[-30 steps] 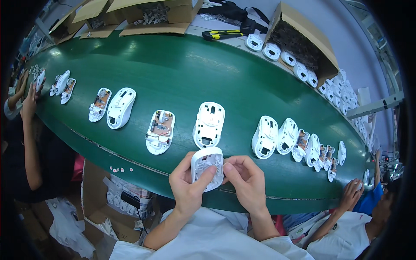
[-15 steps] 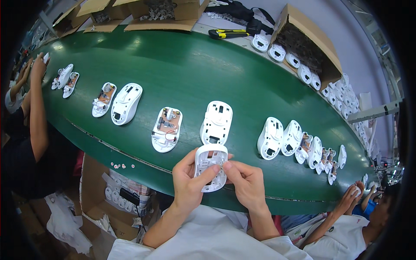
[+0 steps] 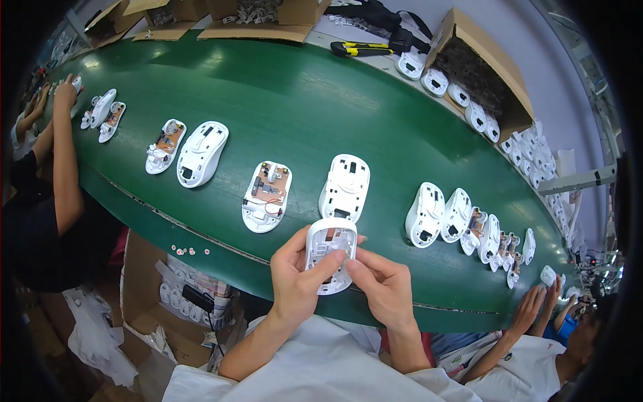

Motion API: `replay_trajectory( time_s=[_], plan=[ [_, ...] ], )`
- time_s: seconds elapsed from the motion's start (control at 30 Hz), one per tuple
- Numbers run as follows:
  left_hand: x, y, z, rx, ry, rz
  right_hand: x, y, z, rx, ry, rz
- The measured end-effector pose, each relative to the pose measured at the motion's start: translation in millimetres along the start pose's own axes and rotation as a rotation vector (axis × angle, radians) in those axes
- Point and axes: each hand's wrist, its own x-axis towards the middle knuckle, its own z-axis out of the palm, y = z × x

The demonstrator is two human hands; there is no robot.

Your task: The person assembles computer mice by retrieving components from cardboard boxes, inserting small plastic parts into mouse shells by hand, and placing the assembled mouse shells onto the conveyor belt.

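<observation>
My left hand (image 3: 299, 278) and my right hand (image 3: 380, 285) both hold a white computer-mouse shell (image 3: 329, 253) over the near edge of the green conveyor belt (image 3: 301, 100), its hollow inside facing me. My left thumb presses into the shell's middle and my right fingertips pinch its lower right side. Just beyond it on the belt lie another white shell (image 3: 345, 187) and a mouse base with a brown circuit board (image 3: 267, 196).
More shells and bases lie along the belt, left (image 3: 201, 153) and right (image 3: 426, 214). Open cardboard boxes (image 3: 481, 67) and a yellow utility knife (image 3: 362, 49) sit at the far side. One person's arm (image 3: 65, 161) reaches in at left, another's hands (image 3: 532, 308) at right.
The parts on the belt have drifted right. I have lifted the shell slightly and my left thumb has moved onto its middle. The person at left has stretched an arm farther along the belt.
</observation>
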Motion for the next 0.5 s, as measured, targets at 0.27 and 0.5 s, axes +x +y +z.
replay_trajectory(
  time_s=[0.27, 0.5],
  plan=[
    [-3.1, -3.3, -4.5, 0.096, -0.009, 0.057, 1.4, 5.4, -5.2, -0.060, -0.066, -0.004],
    [-1.7, -10.6, -4.6, -0.034, 0.034, 0.101, -0.6, 11.5, 5.2, -0.435, 0.040, -0.349]
  ],
)
